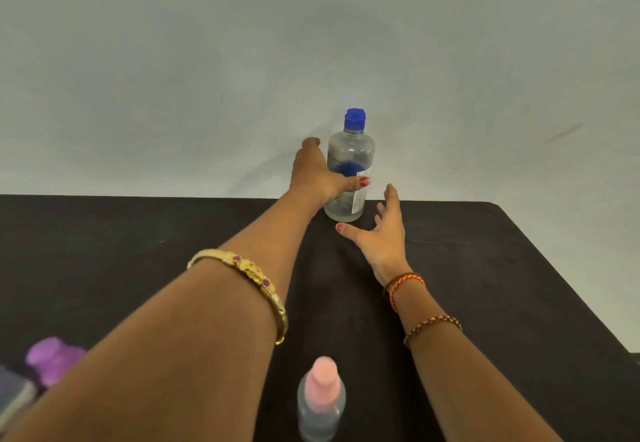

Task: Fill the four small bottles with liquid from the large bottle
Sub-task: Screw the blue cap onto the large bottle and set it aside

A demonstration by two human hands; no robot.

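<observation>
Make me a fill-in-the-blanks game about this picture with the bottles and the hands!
1. The cap on the big bottle is the colour ____.
2. The hand gripping the big bottle is the ____ hand.
3. The right hand is open and holds ____.
4. The small bottle near the camera has a ____ top.

Missing words: blue; left; nothing; pink

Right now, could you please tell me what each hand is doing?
Left hand: grips the large bottle.
Right hand: open, fingers spread, holding nothing, beside the bottle.
</observation>
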